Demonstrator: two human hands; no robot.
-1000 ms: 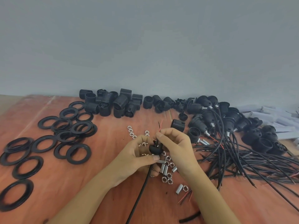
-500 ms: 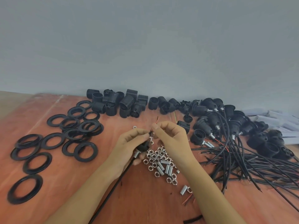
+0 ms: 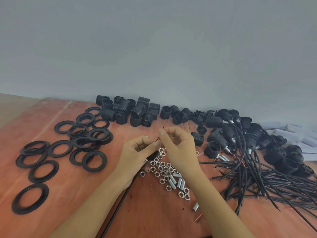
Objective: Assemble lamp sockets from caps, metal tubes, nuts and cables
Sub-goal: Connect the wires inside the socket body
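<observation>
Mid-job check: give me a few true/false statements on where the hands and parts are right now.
1. The right hand pinches thin wire ends. True.
2. The left hand lies flat and empty on the table. False: it grips a black cap, with a cable trailing from it.
3. The black rings lie left of both hands. True.
4. The nuts are piled right of the cable bundle. False: they lie by the hands, left of the bundle.
</observation>
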